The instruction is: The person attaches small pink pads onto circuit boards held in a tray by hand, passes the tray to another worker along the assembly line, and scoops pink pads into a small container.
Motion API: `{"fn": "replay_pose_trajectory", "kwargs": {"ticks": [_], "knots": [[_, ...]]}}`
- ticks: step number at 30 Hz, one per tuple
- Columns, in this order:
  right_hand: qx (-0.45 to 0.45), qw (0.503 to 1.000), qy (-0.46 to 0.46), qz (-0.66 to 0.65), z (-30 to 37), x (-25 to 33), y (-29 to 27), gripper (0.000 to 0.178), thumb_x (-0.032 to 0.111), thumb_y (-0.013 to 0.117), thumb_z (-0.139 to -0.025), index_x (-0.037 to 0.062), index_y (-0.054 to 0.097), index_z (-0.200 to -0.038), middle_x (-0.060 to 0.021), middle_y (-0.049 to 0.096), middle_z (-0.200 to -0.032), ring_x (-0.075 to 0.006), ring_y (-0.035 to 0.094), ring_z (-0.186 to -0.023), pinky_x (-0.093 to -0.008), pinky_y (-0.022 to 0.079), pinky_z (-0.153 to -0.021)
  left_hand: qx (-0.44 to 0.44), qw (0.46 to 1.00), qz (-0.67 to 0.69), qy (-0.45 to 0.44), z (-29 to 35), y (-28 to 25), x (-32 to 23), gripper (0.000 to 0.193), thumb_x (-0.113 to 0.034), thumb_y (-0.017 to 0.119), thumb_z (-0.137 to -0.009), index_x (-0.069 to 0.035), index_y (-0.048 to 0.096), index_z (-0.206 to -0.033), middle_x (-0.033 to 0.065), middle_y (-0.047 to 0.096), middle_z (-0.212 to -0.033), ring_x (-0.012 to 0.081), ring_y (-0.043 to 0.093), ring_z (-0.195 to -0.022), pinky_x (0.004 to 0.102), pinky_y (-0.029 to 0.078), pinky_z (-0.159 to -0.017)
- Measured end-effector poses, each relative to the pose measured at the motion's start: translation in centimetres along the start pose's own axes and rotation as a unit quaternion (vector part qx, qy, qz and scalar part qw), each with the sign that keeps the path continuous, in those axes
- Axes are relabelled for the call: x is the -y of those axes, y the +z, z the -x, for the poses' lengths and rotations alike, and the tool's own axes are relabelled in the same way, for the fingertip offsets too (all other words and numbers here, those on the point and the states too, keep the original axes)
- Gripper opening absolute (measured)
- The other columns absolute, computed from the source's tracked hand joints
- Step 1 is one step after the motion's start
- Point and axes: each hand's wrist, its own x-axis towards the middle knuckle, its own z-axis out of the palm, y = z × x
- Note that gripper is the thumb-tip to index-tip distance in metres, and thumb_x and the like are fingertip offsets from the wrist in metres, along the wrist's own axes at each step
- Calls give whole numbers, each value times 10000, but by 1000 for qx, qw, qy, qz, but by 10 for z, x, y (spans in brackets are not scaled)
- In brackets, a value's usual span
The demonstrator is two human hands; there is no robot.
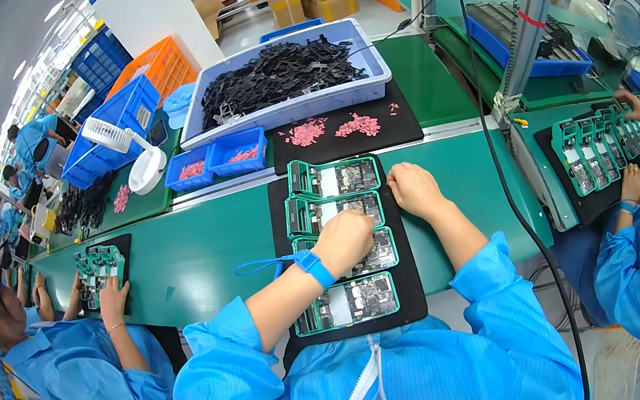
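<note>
Several green frames holding circuit boards stand in a column on a black mat (412, 294) in front of me. My left hand (345, 239), with a blue wrist strap (314, 268), is over the second and third frames from the far end. Its fingers are bunched downward on the boards, and whatever they pinch is hidden. My right hand (416, 187) rests by the mat's right edge, fingers curled in beside the far frames; I cannot make out anything in them. The nearest circuit board (369, 299) and the farthest circuit board (354, 178) lie uncovered.
Beyond the frames, pink pieces (358, 125) lie in piles on another black mat (402, 135). Blue bins (237, 153) hold more. A large tub (289, 108) of black parts stands behind. A black cable (515, 203) hangs at right. Co-workers handle similar frames on both sides.
</note>
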Motion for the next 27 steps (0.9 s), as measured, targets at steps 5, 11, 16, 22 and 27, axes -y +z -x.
{"fn": "replay_pose_trajectory", "kwargs": {"ticks": [5, 11, 16, 22, 27], "knots": [[-3, 1000, 3, -1, -1, -3, 2, 73, 96, 570, -813, 29, 600, -812, -170, 624, -860, -344, 596, -869, -432, 473, -786, 2, 1000, 0, -23, -1, -3, -1, 115, -84, 589, -709, -5, 613, -627, 155, 609, -696, 333, 625, -720, 410, 526, -672], [-5, 1000, 1, -7, 0, -1, 1, 70, 89, 564, -808, 28, 599, -803, -170, 624, -852, -346, 598, -863, -432, 474, -783, 59, 998, -17, 17, -7, -8, -1, 97, -70, 589, -701, -7, 621, -634, 164, 613, -712, 336, 628, -735, 413, 526, -685], [-6, 1000, -4, 0, 1, -1, 3, 76, 93, 560, -811, 27, 597, -802, -167, 624, -845, -346, 599, -861, -431, 475, -777, 132, 984, -114, 39, -13, -17, -17, 75, -49, 607, -684, -11, 669, -701, 160, 646, -779, 296, 651, -776, 374, 534, -712], [-26, 999, 4, -23, 1, -6, -5, 83, 108, 556, -828, 32, 588, -838, -158, 623, -840, -347, 603, -830, -436, 481, -747, 76, 993, -73, 57, 6, -15, -11, 59, -73, 596, -681, -33, 638, -694, 104, 590, -782, 262, 595, -810, 357, 504, -743], [-52, 989, 36, -135, 11, 12, -23, 87, 123, 584, -838, 40, 582, -865, -146, 627, -795, -335, 612, -738, -420, 484, -675, 54, 977, -131, 158, 13, -15, -11, 111, -91, 561, -706, -19, 628, -760, 92, 563, -781, 253, 578, -794, 357, 494, -719]]}}
